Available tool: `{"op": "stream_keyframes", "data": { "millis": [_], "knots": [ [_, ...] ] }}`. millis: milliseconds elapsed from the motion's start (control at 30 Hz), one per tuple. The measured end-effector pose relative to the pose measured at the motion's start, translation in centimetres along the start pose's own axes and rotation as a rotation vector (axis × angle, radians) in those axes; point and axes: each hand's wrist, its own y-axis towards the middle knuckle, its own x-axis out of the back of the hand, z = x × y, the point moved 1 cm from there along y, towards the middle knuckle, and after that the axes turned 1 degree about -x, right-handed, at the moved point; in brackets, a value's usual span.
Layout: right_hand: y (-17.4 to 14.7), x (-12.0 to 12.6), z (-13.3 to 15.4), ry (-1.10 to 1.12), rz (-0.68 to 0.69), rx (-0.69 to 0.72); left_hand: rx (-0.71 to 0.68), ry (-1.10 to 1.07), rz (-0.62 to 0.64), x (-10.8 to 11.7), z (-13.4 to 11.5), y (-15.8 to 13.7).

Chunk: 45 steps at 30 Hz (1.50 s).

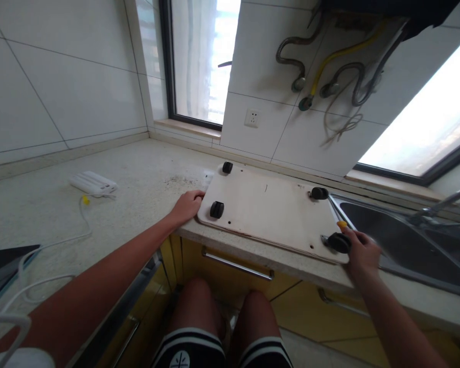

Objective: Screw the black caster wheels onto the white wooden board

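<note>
Nearest, below and between both hands: bare knees [222, 301] and dark shorts with white stripes [199, 347], in front of yellow cabinet fronts with a metal drawer handle [237, 263].

Left hand [186, 207]: laid flat on the speckled countertop [138, 189], fingers loosely curled, fingertips touching the left edge of the caster board [268, 209]. Gripping nothing, just pressing against the rim.

Right hand [362, 253]: at the board's near right corner, fingers curled around a small tool with a yellow handle tip [342, 224], likely a screwdriver; shaft hidden. Just beside the fingers, touching or nearly so: black caster wheel [338, 242] at that corner.

Board: pale, flat, rounded corners, wheels up, lying on the countertop between the two hands, its near edge along the counter's front lip. Near-left caster [216, 209] just right of the left hand. Far-left caster [227, 167] beyond the left hand. Far-right caster [319, 193] beyond the right hand.

Right of the right hand: stainless sink [406, 245], faucet [440, 207] beyond it.

Left of the left hand, well apart: white power strip [94, 183] with white cable [61, 240] trailing nearward; dark tablet-like slab [3, 263] at the far left edge.

Farther, beyond the board: wall socket [252, 118] on white tile, coiled metal and yellow hoses [329, 66] above, window [199, 61] beyond the left hand, second window [425, 133] beyond the right.
</note>
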Motion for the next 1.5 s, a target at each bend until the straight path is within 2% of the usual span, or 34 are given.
{"op": "stream_keyframes", "data": {
  "millis": [133,233,400,567,700,1100,1167,1267,1500],
  "knots": [
    [-0.2,0.1,0.2,0.073,-0.039,-0.025,-0.05,-0.007,0.018,-0.4,-0.3,-0.1],
    [-0.3,0.1,0.3,0.098,-0.043,-0.027,-0.02,0.05,-0.006,0.2,0.1,1.1],
    [-0.3,-0.1,0.2,0.12,-0.019,0.011,0.064,0.187,-0.061,0.5,0.9,5.7],
    [0.4,-0.1,-0.5,0.115,0.033,0.044,0.124,0.32,-0.056,-0.7,0.9,10.8],
    [0.9,-0.2,-1.1,0.123,0.052,0.067,0.17,0.426,-0.038,-1.5,0.5,13.6],
    [1.3,-0.6,-2.2,0.162,0.08,0.104,0.255,0.712,0.092,-2.3,-0.6,15.7],
    [1.2,-0.7,-2.2,0.179,0.087,0.103,0.265,0.758,0.097,-1.9,-0.5,15.9],
    [1.0,-0.7,-2.1,0.203,0.091,0.105,0.29,0.771,0.033,-0.7,-0.5,16.0],
    [0.8,-0.6,-2.3,0.237,0.076,0.092,0.297,0.675,-0.14,4.3,-1.5,15.0]
  ]
}}
